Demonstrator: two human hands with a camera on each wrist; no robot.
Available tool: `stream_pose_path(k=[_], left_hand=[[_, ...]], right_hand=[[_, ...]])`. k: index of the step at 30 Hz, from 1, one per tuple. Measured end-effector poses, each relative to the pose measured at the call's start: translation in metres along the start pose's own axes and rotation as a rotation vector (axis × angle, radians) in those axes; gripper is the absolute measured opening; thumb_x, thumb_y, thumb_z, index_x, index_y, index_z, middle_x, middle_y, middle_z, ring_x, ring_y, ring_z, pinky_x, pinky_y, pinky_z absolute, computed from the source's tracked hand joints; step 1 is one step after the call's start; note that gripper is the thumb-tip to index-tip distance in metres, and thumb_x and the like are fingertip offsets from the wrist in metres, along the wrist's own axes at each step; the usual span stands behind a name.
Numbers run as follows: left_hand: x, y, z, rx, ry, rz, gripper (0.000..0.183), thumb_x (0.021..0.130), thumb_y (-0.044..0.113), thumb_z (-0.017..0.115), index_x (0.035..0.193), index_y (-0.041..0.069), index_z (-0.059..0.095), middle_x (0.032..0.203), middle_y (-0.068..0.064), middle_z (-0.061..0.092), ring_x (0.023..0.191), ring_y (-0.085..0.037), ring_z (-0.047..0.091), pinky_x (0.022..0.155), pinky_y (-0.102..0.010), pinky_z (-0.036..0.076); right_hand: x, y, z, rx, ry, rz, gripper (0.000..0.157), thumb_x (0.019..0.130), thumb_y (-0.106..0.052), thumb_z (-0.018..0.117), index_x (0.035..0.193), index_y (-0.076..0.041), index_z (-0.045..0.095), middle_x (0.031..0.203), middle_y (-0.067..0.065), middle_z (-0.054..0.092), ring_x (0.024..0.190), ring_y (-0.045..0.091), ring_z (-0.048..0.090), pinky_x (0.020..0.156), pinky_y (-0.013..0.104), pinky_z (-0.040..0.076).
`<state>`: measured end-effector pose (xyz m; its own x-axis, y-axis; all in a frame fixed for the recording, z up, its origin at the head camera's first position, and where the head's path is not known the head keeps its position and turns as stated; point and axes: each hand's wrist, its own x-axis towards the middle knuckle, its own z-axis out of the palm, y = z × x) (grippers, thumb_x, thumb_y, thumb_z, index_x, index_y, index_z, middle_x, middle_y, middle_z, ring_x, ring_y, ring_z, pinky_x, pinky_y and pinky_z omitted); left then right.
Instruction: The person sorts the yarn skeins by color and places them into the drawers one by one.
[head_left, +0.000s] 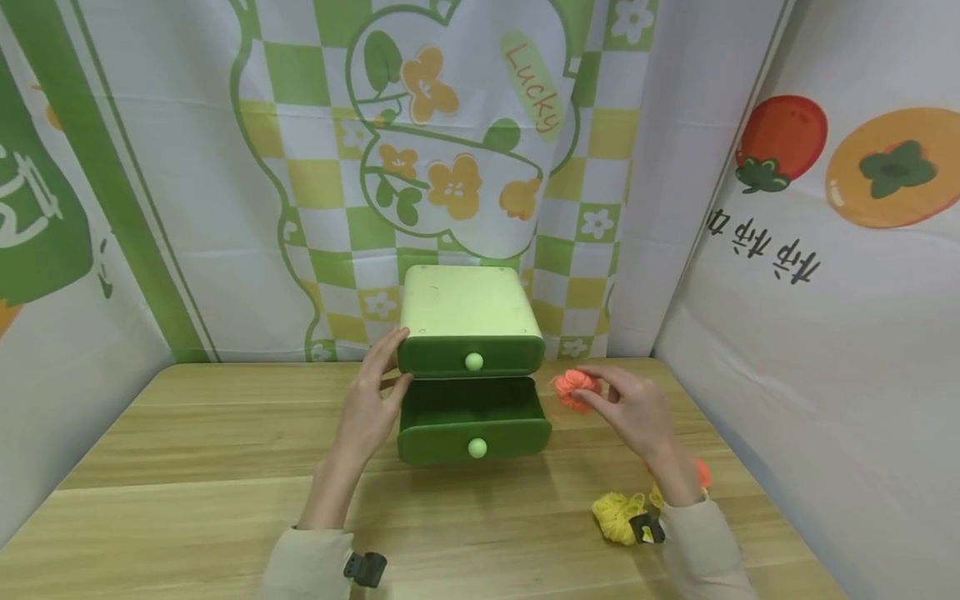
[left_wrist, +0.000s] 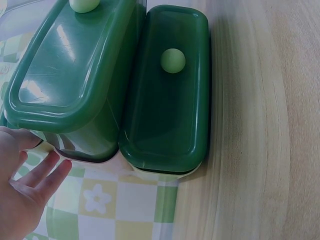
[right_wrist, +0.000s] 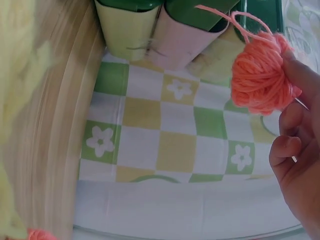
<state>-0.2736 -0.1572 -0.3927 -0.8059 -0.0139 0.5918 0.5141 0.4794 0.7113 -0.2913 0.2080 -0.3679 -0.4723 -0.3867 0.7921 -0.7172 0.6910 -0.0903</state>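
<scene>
A small drawer cabinet (head_left: pixel 468 300) with a pale top stands against the cloth backdrop. Its top drawer (head_left: pixel 435 357) is closed, while the middle drawer (head_left: pixel 435 444) below it is pulled out, its visible inside dark green. In the left wrist view a lower drawer (left_wrist: pixel 167 110) sits closed by the tabletop. My left hand (head_left: pixel 367 404) rests its fairly straight fingers against the cabinet's left side, beside the top and middle drawers. Right of the cabinet, my right hand (head_left: pixel 637 408) pinches a coral yarn ball (right_wrist: pixel 260 75) above the table. A loose strand trails from the ball.
A yellow yarn ball (head_left: pixel 617 517) with a black band lies on the wooden table (head_left: pixel 187 508) near the right sleeve. Another coral piece (head_left: pixel 702 472) shows partly behind the right wrist. Printed cloth (head_left: pixel 480 167) hangs behind and at both sides.
</scene>
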Motion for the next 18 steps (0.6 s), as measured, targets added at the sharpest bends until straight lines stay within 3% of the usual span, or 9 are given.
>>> stream_pose_path(k=[7, 18], left_hand=[[0.000, 0.000, 0.000, 0.002, -0.003, -0.005, 0.070, 0.094, -0.002, 0.063, 0.153, 0.029, 0.038, 0.161, -0.006, 0.031, 0.125, -0.038, 0.055, 0.095, -0.046, 0.059], [0.000, 0.002, -0.001, -0.004, -0.009, -0.010, 0.070, 0.094, -0.002, 0.063, 0.153, 0.028, 0.038, 0.161, -0.006, 0.031, 0.119, -0.039, 0.058, 0.095, -0.048, 0.058]], right_hand=[[0.005, -0.012, 0.004, 0.032, 0.056, -0.084, 0.040, 0.069, -0.013, 0.087, 0.106, -0.008, 0.075, 0.078, -0.003, 0.071, 0.052, -0.004, 0.037, 0.045, 0.009, 0.031], [0.008, -0.028, 0.013, 0.121, 0.080, -0.108, 0.037, 0.072, -0.009, 0.086, 0.108, -0.006, 0.075, 0.084, 0.002, 0.074, 0.050, -0.001, 0.039, 0.045, 0.008, 0.032]])
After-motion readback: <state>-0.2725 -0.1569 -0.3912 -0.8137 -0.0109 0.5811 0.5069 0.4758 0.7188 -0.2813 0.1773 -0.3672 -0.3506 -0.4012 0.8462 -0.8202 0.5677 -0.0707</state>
